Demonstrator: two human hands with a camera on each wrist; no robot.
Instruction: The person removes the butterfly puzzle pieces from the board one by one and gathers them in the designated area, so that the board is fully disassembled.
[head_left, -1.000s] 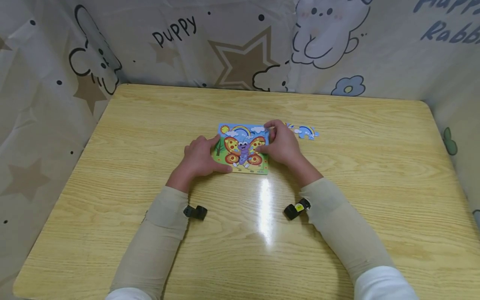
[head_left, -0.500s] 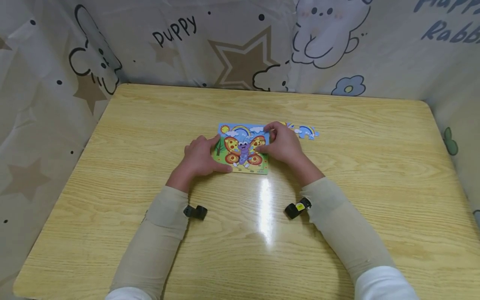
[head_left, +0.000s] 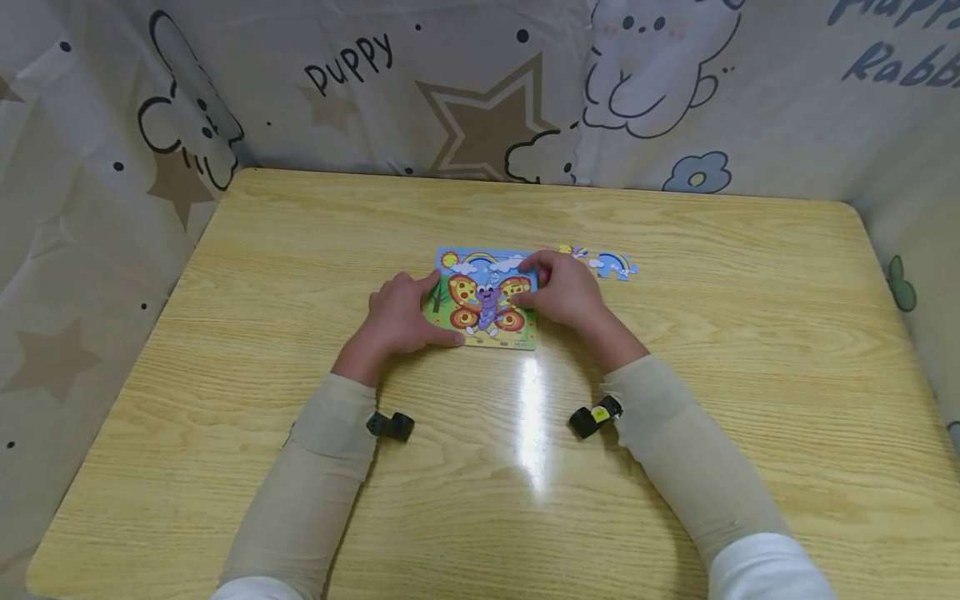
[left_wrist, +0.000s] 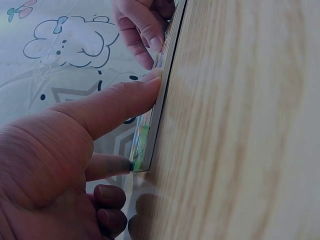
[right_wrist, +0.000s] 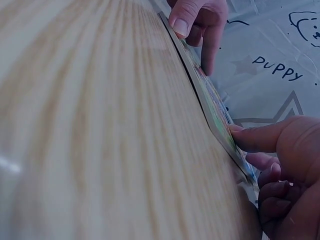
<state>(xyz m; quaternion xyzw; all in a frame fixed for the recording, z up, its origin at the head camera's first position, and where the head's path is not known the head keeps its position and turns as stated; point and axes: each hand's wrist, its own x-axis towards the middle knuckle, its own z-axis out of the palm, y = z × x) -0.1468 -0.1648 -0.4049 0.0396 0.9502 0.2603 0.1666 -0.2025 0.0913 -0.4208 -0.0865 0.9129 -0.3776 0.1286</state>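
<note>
Well, the butterfly puzzle (head_left: 487, 308) lies flat, long axis running left to right, picture-top pointing forward; left hand (head_left: 401, 313) and right hand (head_left: 567, 289) touch it, thumbs and forefingers apart.

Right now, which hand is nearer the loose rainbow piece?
Right: the right hand is just left of the loose rainbow piece; the left hand is farther left, at the left edge of the puzzle.

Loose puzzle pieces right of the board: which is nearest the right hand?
The left piece, showing a patch of yellow, partly hidden behind the right hand. The rainbow piece lies farther right, in full view.
</note>
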